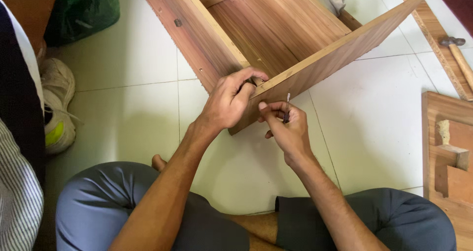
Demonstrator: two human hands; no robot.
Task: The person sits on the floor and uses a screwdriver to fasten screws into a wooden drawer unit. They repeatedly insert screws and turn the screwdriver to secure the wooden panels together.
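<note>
A wooden box frame (pixel 276 34) of brown laminated boards lies on the white tiled floor in front of me. My left hand (pixel 231 100) grips the near corner where two boards meet, fingers curled over the top edge. My right hand (pixel 286 127) is just beside it, against the front board (pixel 340 53), pinching thin dark nails (pixel 287 108) that point upward between thumb and fingers. I sit cross-legged in grey trousers, knees at the bottom of the view.
A hammer (pixel 458 53) with a wooden handle lies at the right edge on a long board strip. Wood pieces and blocks (pixel 451 152) sit at lower right. A green bag (pixel 81 9) and a white shoe (pixel 56 108) are at left.
</note>
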